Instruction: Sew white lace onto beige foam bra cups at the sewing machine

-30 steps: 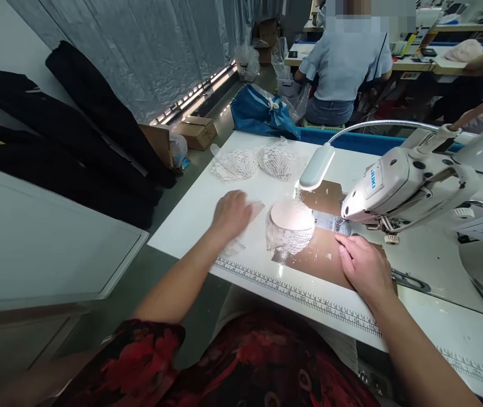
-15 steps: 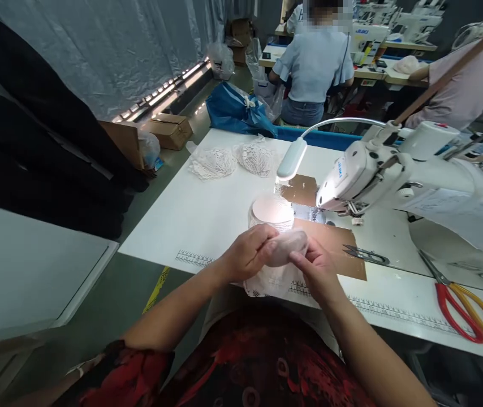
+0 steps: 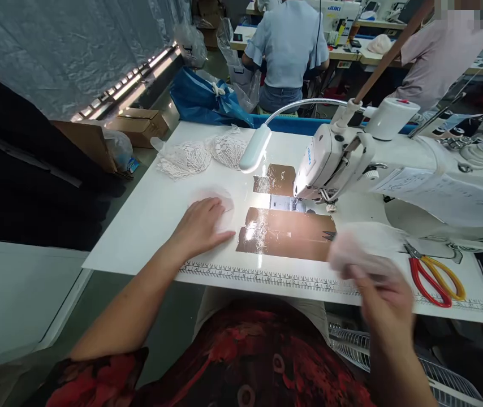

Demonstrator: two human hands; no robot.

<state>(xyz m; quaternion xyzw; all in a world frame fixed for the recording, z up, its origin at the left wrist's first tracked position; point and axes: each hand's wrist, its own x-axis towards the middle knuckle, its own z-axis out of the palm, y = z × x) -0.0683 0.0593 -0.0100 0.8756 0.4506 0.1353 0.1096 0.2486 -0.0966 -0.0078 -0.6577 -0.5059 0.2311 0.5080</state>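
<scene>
my left hand (image 3: pixel 201 226) lay flat, fingers spread, on a pale pad (image 3: pixel 216 204) on the worktop (image 3: pixel 148 226). my right hand (image 3: pixel 383 299), blurred, had its grip closed on a pale fabric piece (image 3: pixel 358 251) near the red scissors (image 3: pixel 430 277), below the sewing machine (image 3: pixel 352 152).

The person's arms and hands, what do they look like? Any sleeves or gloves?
No gloves: the left hand and the right hand are bare, with no rings or watch that I can see. The forearms are bare too. A short sleeve of dark cloth with a red pattern ends near the left elbow. The right hand is blurred.
</scene>
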